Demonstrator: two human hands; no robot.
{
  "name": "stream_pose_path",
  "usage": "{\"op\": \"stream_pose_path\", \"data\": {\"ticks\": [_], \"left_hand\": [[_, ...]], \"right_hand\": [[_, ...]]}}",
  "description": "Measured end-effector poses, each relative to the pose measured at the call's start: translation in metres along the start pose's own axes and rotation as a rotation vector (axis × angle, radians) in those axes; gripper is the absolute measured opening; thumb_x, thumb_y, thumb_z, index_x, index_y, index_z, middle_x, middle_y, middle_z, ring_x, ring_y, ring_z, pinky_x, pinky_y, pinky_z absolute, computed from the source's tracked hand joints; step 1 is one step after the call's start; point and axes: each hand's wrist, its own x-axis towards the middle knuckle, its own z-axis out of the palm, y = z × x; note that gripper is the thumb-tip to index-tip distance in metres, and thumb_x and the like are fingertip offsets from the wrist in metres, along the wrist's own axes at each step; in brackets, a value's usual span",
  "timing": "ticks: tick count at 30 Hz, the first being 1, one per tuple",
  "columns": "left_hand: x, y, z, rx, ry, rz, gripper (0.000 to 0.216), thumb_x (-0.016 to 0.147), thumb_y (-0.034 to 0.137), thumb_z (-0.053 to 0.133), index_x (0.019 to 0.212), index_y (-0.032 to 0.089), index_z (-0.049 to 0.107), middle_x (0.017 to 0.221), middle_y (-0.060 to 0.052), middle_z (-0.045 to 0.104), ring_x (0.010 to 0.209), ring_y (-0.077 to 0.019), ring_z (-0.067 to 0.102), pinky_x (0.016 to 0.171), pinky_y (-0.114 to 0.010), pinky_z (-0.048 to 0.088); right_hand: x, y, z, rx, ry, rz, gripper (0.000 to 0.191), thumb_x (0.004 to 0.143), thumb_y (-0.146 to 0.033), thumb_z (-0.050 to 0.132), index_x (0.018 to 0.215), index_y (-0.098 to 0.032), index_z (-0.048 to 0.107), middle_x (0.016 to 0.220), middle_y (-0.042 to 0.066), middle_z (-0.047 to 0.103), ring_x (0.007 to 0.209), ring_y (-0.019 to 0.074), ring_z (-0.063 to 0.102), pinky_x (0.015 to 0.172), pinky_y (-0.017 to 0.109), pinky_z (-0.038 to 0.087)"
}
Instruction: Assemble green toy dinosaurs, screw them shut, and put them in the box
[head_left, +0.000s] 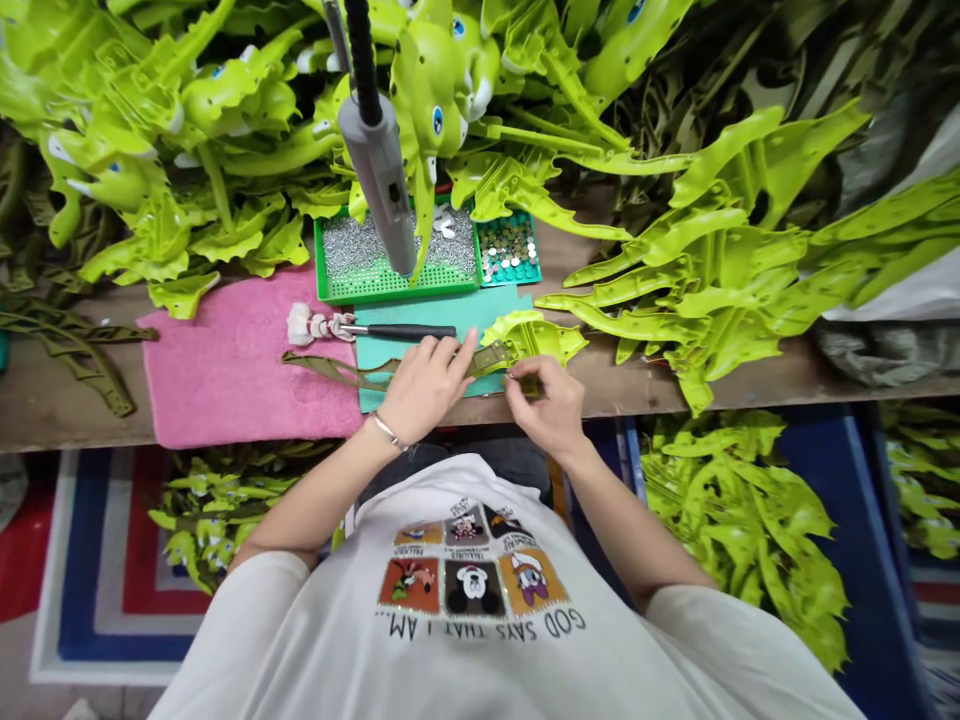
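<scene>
Strip (330,370) 1: left hand (429,385) on it, cannot tell grip | shell (534,335) 1: right hand (551,405) pinched at near edge, contents indistinct | trays (405,295) 2 | driver (381,185) 1

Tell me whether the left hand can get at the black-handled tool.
Probably yes: the black-handled tool lies just beyond the left hand, and nothing seems to lie over its handle.
</scene>
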Motion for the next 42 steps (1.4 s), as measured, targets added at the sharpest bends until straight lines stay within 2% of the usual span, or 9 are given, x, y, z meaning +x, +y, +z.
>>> {"op": "stream_pose_path", "data": {"ticks": [2,6,10,16,21,28,33,37,42], "left_hand": [[0.009,0.006,0.003,-0.006,-0.028,0.003,0.056,0.102,0.032,0.047,0.153,0.012,0.036,0.120,-0.017,0.062,0.105,-0.0281,0.055,0.081,-0.037,0.046],[0.017,0.012,0.009,-0.023,-0.062,0.019,0.055,0.103,0.035,0.047,0.153,0.015,0.037,0.119,-0.015,0.062,0.107,-0.0283,0.054,0.081,-0.036,0.046],[0.020,0.011,0.011,-0.030,-0.093,-0.006,0.056,0.102,0.036,0.048,0.154,0.017,0.036,0.117,-0.014,0.061,0.107,-0.0276,0.054,0.080,-0.035,0.046],[0.020,0.003,0.010,-0.096,-0.100,0.037,0.058,0.102,0.036,0.049,0.155,0.016,0.035,0.122,-0.013,0.061,0.106,-0.0259,0.053,0.084,-0.035,0.046],[0.018,0.003,0.012,-0.135,-0.087,-0.002,0.056,0.103,0.036,0.045,0.155,0.019,0.036,0.125,-0.014,0.061,0.110,-0.0274,0.053,0.088,-0.038,0.045],[0.019,0.007,0.020,-0.125,-0.033,-0.045,0.059,0.104,0.034,0.039,0.159,0.015,0.031,0.154,-0.016,0.047,0.133,-0.0314,0.044,0.101,-0.045,0.039],[0.021,0.000,0.022,-0.147,-0.035,0.010,0.056,0.105,0.042,0.037,0.157,0.023,0.036,0.152,-0.011,0.051,0.128,-0.0301,0.049,0.097,-0.042,0.040],[0.021,-0.002,0.032,-0.117,0.079,-0.010,0.073,0.098,0.060,0.047,0.158,0.020,0.034,0.151,-0.017,0.049,0.127,-0.0330,0.050,0.103,-0.046,0.037],[0.020,0.002,0.036,-0.086,0.094,0.059,0.057,0.100,0.043,0.052,0.151,0.018,0.044,0.121,-0.014,0.066,0.108,-0.0266,0.058,0.091,-0.038,0.043]], "right_hand": [[-0.005,0.003,-0.004,0.003,0.057,0.049,0.004,0.086,-0.019,0.059,0.088,-0.022,0.061,0.081,0.003,0.070,0.074,0.0174,0.067,0.072,0.032,0.054],[-0.010,0.012,-0.007,-0.054,0.096,-0.006,0.025,0.088,-0.017,0.057,0.111,-0.022,0.065,0.081,0.003,0.070,0.076,0.0189,0.066,0.076,0.034,0.055],[-0.010,0.021,-0.001,-0.142,0.032,-0.085,0.035,0.092,-0.017,0.051,0.124,-0.020,0.067,0.082,0.006,0.066,0.079,0.0207,0.061,0.077,0.036,0.053],[-0.012,0.028,0.003,-0.136,-0.044,-0.073,0.041,0.094,-0.020,0.051,0.133,-0.023,0.065,0.087,0.008,0.064,0.083,0.0215,0.059,0.080,0.039,0.053],[-0.010,0.029,0.003,-0.159,-0.047,-0.080,0.039,0.096,-0.021,0.052,0.131,-0.024,0.067,0.091,0.009,0.064,0.084,0.0208,0.060,0.080,0.039,0.055],[-0.007,0.030,0.005,-0.261,-0.027,-0.191,0.037,0.097,-0.017,0.050,0.130,-0.021,0.066,0.115,0.013,0.073,0.096,0.0231,0.063,0.087,0.041,0.053],[-0.012,0.032,0.011,-0.275,0.014,-0.228,0.036,0.095,-0.016,0.053,0.128,-0.019,0.067,0.117,0.014,0.074,0.097,0.0227,0.068,0.087,0.041,0.052],[-0.007,0.028,0.007,-0.190,-0.043,-0.150,0.032,0.095,-0.017,0.052,0.121,-0.020,0.070,0.115,0.013,0.075,0.098,0.0223,0.070,0.087,0.041,0.054],[0.010,0.050,-0.032,-0.253,0.038,-0.209,0.033,0.091,-0.017,0.055,0.120,-0.023,0.069,0.114,0.010,0.075,0.102,0.0214,0.070,0.092,0.040,0.052]]}}
